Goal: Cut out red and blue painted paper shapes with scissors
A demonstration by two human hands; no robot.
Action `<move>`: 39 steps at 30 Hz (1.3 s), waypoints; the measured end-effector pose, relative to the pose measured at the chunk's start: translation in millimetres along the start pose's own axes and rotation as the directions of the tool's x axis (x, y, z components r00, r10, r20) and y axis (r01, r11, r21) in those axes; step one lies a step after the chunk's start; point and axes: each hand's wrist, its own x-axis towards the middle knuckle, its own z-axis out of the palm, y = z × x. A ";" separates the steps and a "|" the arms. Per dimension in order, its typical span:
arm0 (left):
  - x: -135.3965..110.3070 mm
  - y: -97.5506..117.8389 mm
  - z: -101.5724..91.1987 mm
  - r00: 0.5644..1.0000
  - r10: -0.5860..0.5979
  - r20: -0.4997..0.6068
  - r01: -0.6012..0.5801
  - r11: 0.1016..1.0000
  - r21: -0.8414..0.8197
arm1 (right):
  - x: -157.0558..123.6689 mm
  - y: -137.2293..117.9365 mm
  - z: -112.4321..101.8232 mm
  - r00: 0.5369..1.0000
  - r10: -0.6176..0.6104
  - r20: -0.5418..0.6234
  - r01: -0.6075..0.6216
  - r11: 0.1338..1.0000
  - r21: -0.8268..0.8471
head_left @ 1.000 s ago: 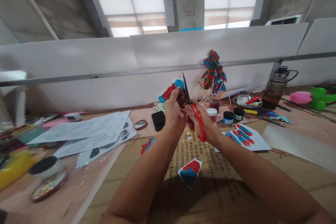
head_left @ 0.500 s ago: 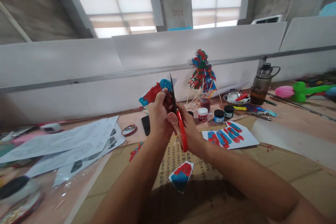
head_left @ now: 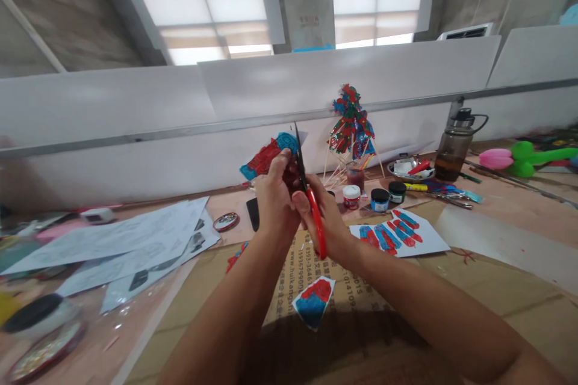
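Observation:
My left hand (head_left: pixel 273 198) is closed on a red and blue painted paper cutout (head_left: pixel 266 156), held up in front of me. My right hand (head_left: pixel 327 222) grips red-handled scissors (head_left: pixel 311 204), fingers through the loops. The dark blades point upward, and their tip (head_left: pixel 297 132) stands beside the cutout's right edge. Both hands hover above a brown cardboard sheet (head_left: pixel 397 301) on the table. A small red and blue painted scrap (head_left: pixel 313 302) lies on the cardboard below my hands.
A white sheet with red and blue painted strips (head_left: pixel 397 233) lies to the right. Behind it stand small paint jars (head_left: pixel 379 197), a painted puppet on sticks (head_left: pixel 352 126) and a water bottle (head_left: pixel 454 144). Printed papers (head_left: pixel 121 240) and round lids (head_left: pixel 226 221) lie left.
My hands keep the same grip on the cutout and scissors. The view has shifted slightly since half a second ago, after a larger swing before that.

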 end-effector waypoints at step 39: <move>1.9 1.6 3.9 0.993 -0.117 0.025 0.120 0.981 -0.155 | 3.3 1.3 -8.1 1.000 -0.006 0.023 0.006 1.000 0.006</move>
